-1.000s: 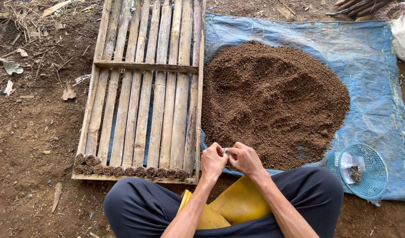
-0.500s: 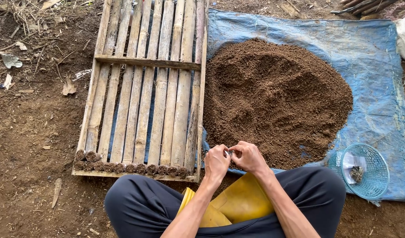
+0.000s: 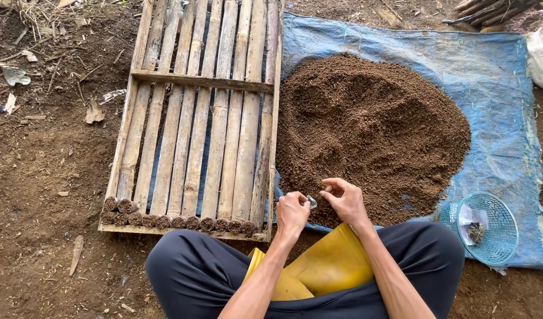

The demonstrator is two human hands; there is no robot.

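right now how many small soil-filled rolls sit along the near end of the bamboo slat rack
About 12 small soil-filled rolls: ten or so in a row along the near edge of the bamboo slat rack, two more stacked at its left end. Some may be hidden.

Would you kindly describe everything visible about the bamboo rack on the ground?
The bamboo rack is a flat frame of pale split-bamboo slats running lengthwise, with a cross-bar nailed over them. It lies on bare earth, its right edge beside the blue tarp. A row of small soil-filled tubes stands along its near end.

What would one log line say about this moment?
left hand + right hand: pinching small clear bag | soil heap: beyond | bamboo tray: left
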